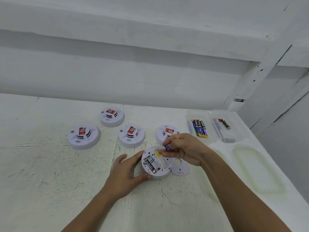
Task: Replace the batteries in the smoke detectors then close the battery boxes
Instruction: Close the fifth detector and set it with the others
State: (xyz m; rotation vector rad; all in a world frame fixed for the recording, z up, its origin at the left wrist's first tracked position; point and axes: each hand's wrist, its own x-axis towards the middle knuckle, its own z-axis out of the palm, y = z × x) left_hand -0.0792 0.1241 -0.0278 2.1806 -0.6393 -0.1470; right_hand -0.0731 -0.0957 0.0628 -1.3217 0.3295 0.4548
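Note:
A white smoke detector [156, 166] lies upside down on the table, its battery bay open with one dark battery [150, 165] in it. My left hand [128, 171] grips its left rim. My right hand [184, 148] hovers just above the detector and pinches a blue battery [167, 147]. The detector's round back cover [180, 166] lies flat to its right. Several more detectors stand face up behind: one [84, 136] at left, one [112, 116] at the back, one [131, 135] in the middle, one [164, 133] partly behind my right hand.
A clear tray [199, 114] at the back right holds several blue-yellow and dark batteries [199, 128]. Beside it a second clear tray [234, 124] holds a dark battery [226, 124]. A wall runs along the table's far edge; the table's right edge drops off.

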